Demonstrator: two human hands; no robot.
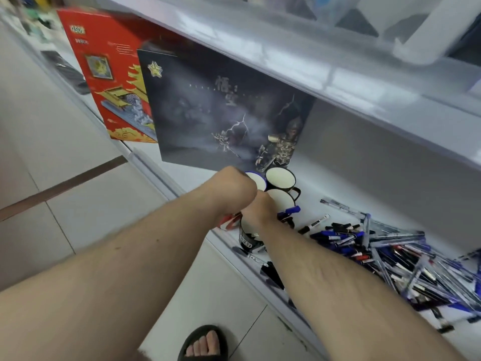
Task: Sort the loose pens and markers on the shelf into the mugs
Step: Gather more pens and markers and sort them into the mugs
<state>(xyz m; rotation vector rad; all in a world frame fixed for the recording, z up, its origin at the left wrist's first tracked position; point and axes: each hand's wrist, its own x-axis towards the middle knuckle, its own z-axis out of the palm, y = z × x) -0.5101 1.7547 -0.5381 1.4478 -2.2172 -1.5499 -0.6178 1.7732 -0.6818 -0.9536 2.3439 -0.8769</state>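
Sandalled foot (203, 343) lowest in view; both forearms reaching to mugs (280, 179) at shelf (325, 178) edge. Left hand (231, 187), right hand (256, 208): grip hidden, cannot tell. Pens and markers (385, 246) heaped rightward. Risk: crowded wrists nudging a mug off

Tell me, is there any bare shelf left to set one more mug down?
Yes: the white shelf floor behind the pen pile, between the black-rimmed mug and the back wall, looks bare. A narrower strip runs right of the mugs up to the first markers. The front right is crowded with pens, and both hands cover the mug cluster.
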